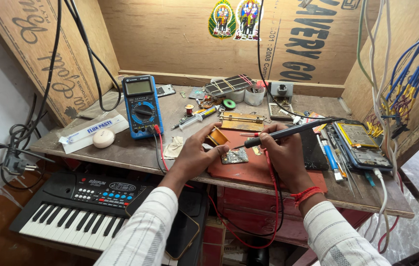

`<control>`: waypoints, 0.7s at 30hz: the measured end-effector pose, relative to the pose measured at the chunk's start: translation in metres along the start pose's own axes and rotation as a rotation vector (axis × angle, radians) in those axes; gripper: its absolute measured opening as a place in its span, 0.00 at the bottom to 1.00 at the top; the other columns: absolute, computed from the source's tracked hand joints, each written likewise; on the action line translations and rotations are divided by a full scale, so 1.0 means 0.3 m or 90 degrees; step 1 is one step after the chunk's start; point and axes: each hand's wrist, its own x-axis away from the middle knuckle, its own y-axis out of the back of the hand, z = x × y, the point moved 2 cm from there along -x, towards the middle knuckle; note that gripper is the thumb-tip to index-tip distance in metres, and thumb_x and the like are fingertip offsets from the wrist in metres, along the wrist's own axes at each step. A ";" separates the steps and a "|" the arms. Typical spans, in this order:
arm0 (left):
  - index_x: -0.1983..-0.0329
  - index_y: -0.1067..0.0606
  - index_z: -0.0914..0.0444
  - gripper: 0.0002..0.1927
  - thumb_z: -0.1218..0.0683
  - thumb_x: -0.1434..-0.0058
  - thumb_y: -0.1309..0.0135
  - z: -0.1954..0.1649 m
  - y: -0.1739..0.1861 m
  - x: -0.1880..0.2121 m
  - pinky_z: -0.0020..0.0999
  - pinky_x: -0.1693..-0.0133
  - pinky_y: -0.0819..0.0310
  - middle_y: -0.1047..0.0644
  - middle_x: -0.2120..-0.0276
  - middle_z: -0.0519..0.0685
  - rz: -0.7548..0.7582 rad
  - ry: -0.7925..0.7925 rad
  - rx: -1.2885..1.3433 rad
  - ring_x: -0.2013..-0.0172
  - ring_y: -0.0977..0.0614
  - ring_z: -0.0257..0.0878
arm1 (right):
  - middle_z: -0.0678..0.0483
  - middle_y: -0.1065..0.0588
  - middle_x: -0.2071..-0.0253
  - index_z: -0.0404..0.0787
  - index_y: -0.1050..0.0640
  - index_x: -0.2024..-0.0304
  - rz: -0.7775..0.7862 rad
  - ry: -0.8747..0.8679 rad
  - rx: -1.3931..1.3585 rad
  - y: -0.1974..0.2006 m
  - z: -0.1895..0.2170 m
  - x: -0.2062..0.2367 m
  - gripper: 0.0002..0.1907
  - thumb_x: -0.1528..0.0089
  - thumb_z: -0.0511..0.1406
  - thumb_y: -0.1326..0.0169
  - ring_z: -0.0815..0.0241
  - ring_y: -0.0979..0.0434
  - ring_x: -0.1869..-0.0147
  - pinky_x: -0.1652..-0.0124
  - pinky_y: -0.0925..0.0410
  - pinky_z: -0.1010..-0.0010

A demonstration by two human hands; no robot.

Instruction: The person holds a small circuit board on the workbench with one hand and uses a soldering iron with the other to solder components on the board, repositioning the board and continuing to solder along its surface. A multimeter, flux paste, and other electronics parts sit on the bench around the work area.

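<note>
I see my left hand (197,155) pinching the small circuit board (234,156) by its nine o'clock edge on the red mat (258,170). My right hand (283,152) grips the soldering iron (288,132). The board looks light, stiff, fragile: edges only.

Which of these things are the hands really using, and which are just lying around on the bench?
In use:
left hand
right hand
small circuit board
black soldering iron
red mat

Lying about:
blue multimeter
syringe
opened phone
white round case
keyboard
</note>
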 end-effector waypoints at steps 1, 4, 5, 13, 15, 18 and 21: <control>0.32 0.31 0.59 0.39 0.41 0.44 0.34 -0.001 -0.004 -0.001 0.36 0.54 0.24 0.19 0.49 0.53 -0.013 -0.017 -0.012 0.54 0.17 0.40 | 0.58 0.24 0.71 0.34 0.23 0.62 0.003 -0.002 -0.007 -0.002 0.000 0.000 0.05 0.36 0.32 0.46 0.73 0.26 0.69 0.69 0.33 0.80; 0.31 0.32 0.58 0.40 0.41 0.45 0.34 0.004 -0.009 0.001 0.37 0.53 0.23 0.18 0.52 0.53 0.008 0.037 -0.012 0.55 0.17 0.41 | 0.57 0.24 0.72 0.34 0.23 0.62 0.006 -0.015 0.007 -0.004 0.006 0.004 0.05 0.36 0.32 0.45 0.72 0.27 0.69 0.70 0.34 0.79; 0.31 0.32 0.57 0.40 0.41 0.45 0.34 0.000 -0.013 -0.001 0.37 0.53 0.23 0.18 0.51 0.53 0.009 0.034 -0.014 0.55 0.17 0.41 | 0.57 0.25 0.73 0.34 0.22 0.62 0.004 -0.026 0.031 -0.002 0.007 0.007 0.05 0.36 0.32 0.44 0.72 0.28 0.70 0.71 0.36 0.78; 0.31 0.33 0.56 0.40 0.42 0.45 0.34 -0.017 -0.001 0.001 0.38 0.52 0.24 0.20 0.46 0.54 0.007 0.013 -0.019 0.52 0.17 0.43 | 0.58 0.24 0.73 0.35 0.22 0.62 0.027 -0.017 0.026 -0.004 0.020 0.005 0.05 0.36 0.33 0.45 0.73 0.27 0.70 0.70 0.35 0.79; 0.30 0.33 0.55 0.40 0.42 0.46 0.35 -0.014 -0.003 0.000 0.38 0.52 0.23 0.20 0.46 0.53 0.018 0.043 -0.026 0.53 0.17 0.43 | 0.57 0.24 0.74 0.35 0.22 0.62 0.026 -0.019 0.041 -0.004 0.020 0.006 0.05 0.36 0.33 0.45 0.73 0.28 0.70 0.70 0.35 0.79; 0.30 0.33 0.55 0.40 0.42 0.46 0.34 -0.015 -0.004 -0.001 0.38 0.52 0.23 0.20 0.45 0.54 0.017 0.035 -0.035 0.52 0.17 0.44 | 0.57 0.24 0.74 0.35 0.22 0.63 0.023 -0.036 0.047 -0.002 0.018 0.006 0.06 0.36 0.33 0.44 0.72 0.28 0.71 0.71 0.36 0.78; 0.30 0.33 0.55 0.40 0.42 0.45 0.34 -0.018 -0.004 0.000 0.38 0.53 0.23 0.21 0.45 0.54 0.013 0.023 -0.028 0.51 0.17 0.44 | 0.57 0.24 0.74 0.35 0.22 0.63 0.027 -0.022 0.055 -0.001 0.019 0.005 0.06 0.36 0.33 0.44 0.72 0.27 0.70 0.71 0.35 0.78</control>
